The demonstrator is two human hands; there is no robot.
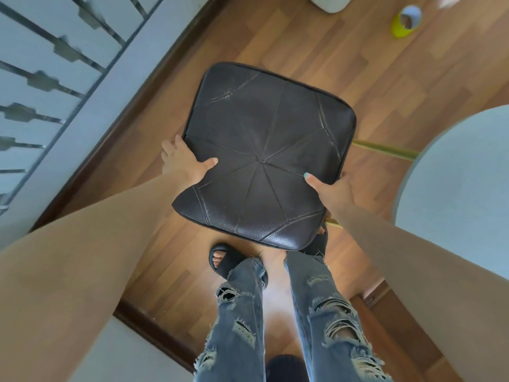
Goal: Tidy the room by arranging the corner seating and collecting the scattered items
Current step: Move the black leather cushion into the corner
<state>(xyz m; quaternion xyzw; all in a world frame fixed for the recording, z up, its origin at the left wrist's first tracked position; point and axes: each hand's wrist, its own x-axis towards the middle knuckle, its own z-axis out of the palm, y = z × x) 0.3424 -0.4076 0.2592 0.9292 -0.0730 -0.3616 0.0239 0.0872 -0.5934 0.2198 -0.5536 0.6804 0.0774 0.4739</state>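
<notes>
Left hand (181, 162) and right hand (334, 190) clamp opposite edges of the black leather seat (270, 150), thumbs on top — padded, smooth, probably light; rim grip suits.

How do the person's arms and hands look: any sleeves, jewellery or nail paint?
No watch, ring or bracelet shows on the left hand or the right hand. The right thumbnail is painted pale turquoise. No cuff edge shows, so bare arms or tight sleeves: I cannot tell.

A wood-plank floor (344, 64) lies underfoot, edged by a dark skirting board (153, 86). Grey metal bars (44, 81) cross the pale wall at left, and a pale round surface (462, 188) sits at right.
</notes>
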